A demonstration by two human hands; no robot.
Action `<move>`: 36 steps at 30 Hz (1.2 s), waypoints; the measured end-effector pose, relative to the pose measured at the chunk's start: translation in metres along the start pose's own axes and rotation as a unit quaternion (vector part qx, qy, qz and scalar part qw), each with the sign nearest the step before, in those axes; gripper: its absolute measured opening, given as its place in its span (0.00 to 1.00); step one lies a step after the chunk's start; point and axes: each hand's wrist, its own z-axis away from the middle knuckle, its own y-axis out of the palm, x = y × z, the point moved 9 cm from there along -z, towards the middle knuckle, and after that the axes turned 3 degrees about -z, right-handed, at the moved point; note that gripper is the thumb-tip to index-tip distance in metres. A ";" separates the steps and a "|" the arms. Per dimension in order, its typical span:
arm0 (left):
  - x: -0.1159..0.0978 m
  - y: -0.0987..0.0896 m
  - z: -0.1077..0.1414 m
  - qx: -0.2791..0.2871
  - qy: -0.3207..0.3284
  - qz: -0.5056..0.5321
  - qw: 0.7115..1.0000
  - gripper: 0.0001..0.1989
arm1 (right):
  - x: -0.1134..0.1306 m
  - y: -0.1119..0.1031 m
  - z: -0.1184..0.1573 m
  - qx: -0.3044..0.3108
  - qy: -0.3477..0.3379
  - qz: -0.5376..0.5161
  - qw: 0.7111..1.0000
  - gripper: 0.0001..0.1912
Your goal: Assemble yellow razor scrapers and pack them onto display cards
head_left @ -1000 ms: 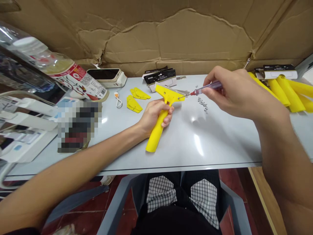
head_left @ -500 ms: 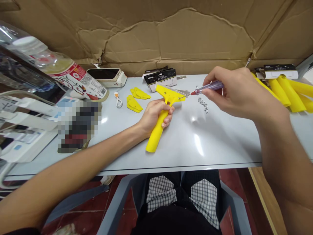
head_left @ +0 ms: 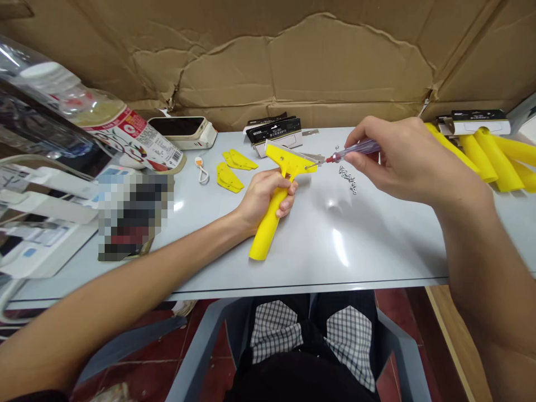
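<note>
The left hand (head_left: 266,198) wraps the handle of a yellow plastic scraper (head_left: 268,229), held near the middle of the tabletop (head_left: 368,245). The right hand (head_left: 402,159) pinches a slim screwdriver (head_left: 355,151), its tip at the scraper's head, with small screws (head_left: 347,180) lying just beside.

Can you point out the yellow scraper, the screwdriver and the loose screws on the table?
Yellow scraper (head_left: 267,229): head view, on its handle.
Screwdriver (head_left: 357,149): head view, on its purple handle.
Loose screws (head_left: 348,180): head view, on the middle of the scattered row.
</note>
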 end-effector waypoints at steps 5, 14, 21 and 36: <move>0.000 0.001 0.000 0.002 -0.002 -0.004 1.000 0.08 | -0.003 0.000 -0.003 -0.015 0.009 0.052 0.998 0.15; 0.001 0.000 0.000 0.001 -0.002 -0.013 1.000 0.07 | 0.008 -0.002 0.001 0.002 -0.027 0.037 0.999 0.05; 0.002 0.000 0.001 -0.009 -0.009 -0.005 1.000 0.10 | 0.001 0.001 -0.003 -0.002 0.003 0.073 0.997 0.17; 0.000 0.000 0.001 -0.001 -0.002 -0.009 1.000 0.09 | -0.003 0.000 -0.002 -0.011 0.021 -0.007 1.000 0.13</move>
